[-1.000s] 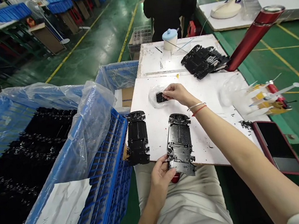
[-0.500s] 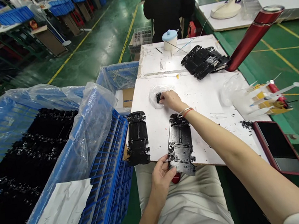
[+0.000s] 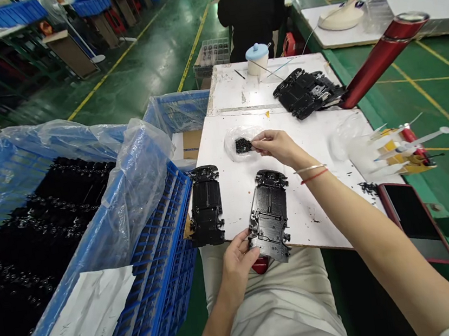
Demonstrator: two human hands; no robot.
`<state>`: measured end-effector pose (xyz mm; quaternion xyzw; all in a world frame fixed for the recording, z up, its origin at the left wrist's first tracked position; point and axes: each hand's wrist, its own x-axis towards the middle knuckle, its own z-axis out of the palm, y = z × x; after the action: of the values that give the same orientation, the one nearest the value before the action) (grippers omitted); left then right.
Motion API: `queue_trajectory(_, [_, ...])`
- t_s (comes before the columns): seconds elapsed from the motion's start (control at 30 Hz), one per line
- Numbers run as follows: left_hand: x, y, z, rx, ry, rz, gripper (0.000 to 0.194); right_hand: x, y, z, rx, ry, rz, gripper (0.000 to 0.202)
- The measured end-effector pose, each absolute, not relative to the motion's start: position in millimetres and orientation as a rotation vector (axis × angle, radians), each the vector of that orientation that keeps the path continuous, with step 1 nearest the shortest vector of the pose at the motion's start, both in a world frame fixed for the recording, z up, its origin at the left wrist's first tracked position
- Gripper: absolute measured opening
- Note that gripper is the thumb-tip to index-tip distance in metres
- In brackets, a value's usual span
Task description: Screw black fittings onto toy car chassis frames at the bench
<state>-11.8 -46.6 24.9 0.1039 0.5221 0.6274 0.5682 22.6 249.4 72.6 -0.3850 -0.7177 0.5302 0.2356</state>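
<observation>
The black chassis plate (image 3: 269, 216) was gripped at its near left corner by the left hand (image 3: 238, 261), overhanging the table (image 3: 311, 141) edge. Beyond it, the outstretched right hand (image 3: 276, 144) was pinched narrow beside small black parts (image 3: 242, 145) lying in clear plastic.

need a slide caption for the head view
Left hand grips a black chassis; right hand reaches the small parts.
</observation>
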Motion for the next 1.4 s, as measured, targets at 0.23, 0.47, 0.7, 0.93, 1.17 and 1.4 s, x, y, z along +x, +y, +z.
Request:
queue_trajectory(0.23, [-17,-43,26,0.297,1.274,1.498,0.048,85,193,75,-0.928,-1.733,1.837,0.031])
queue_trajectory(0.47, [-17,-38,44,0.356,1.432,1.492,0.047,113,140,83,-0.842,-1.970,1.770,0.019])
queue_trajectory(0.7, [-14,-39,52,0.440,1.454,1.505,0.043,113,113,92,-0.604,-2.388,1.390,0.013])
queue_trajectory(0.93, [-11,-38,63,0.512,1.522,1.474,0.041,113,103,92,-0.449,-2.577,0.868,0.016])
queue_trajectory(1.17, [-11,-37,68,0.589,1.594,1.435,0.042,117,104,91,-0.308,-2.646,0.614,0.016])
queue_trajectory(1.4, [-9,-37,69,0.727,1.650,1.397,0.042,116,104,92,-0.232,-2.682,0.473,0.017])
